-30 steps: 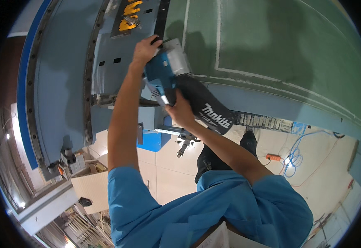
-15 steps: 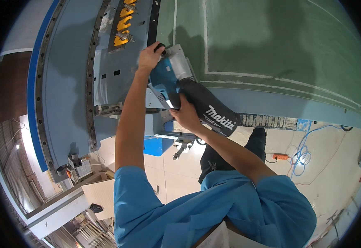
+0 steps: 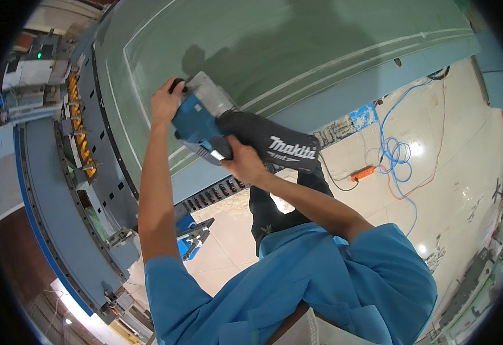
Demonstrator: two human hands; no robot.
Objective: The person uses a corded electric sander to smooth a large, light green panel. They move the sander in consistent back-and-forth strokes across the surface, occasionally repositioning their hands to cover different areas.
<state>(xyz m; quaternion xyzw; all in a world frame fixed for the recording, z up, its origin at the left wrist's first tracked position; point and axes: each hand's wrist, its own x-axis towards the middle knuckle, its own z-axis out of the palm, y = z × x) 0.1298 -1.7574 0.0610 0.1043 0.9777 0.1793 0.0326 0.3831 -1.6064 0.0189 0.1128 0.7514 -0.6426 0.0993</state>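
The broad green bench with thin white outlines filled the far side, its blue-grey near edge slanting up to the right. A long blue-grey machine beam stood to the left.

The blue and grey handheld power tool was over the near left part of the bench, directly in the hands; whether its base touched the green top could not be told. Its long axis ran away from the person, leaning left, with the cylindrical black cloth dust bag trailing right across the near edge.

The left hand, the farther one, had its fingers curled round the black round knob at the far end. The right hand was closed on the rear grip — nearer the body and just beside the bag.

Beyond the tool and to its right, the green top stretched on; leftward it ended sooner, at a dark strip near the row of yellow plastic clips. An orange power strip lay on the floor to the right — well apart from both hands.
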